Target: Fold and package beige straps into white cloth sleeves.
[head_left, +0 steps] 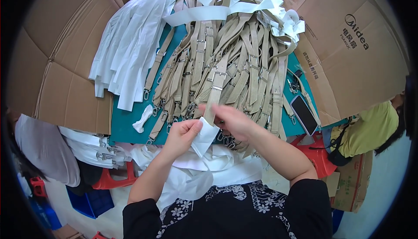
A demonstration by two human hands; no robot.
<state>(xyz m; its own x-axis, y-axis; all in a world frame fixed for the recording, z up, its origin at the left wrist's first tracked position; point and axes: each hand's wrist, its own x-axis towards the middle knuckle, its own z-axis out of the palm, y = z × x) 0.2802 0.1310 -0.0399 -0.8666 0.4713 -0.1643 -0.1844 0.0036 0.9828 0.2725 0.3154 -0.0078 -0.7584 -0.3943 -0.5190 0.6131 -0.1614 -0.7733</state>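
Note:
My left hand (183, 135) is closed, thumb and fingers pinching a white strip (203, 141) of thin, paper-like material. The strip is folded around the lower end of a beige strap (216, 84) that has a silver buckle (219, 74). My right hand (233, 122) is at that strap's lower part, just above the wrapping. Its fingers are smeared by motion, so their grip on the strap is unclear. Behind both hands a thick heap of similar beige straps (250, 71) with metal buckles and clips spreads over the green table (126, 130).
Long white strips (126, 51) hang at the left, beside a cardboard box (65, 64). Another carton (348, 47) stands at the right. A phone (304, 115) lies near the right table edge, and a small white bundle (143, 119) at the left. White material (191, 178) covers my lap. People sit on both sides.

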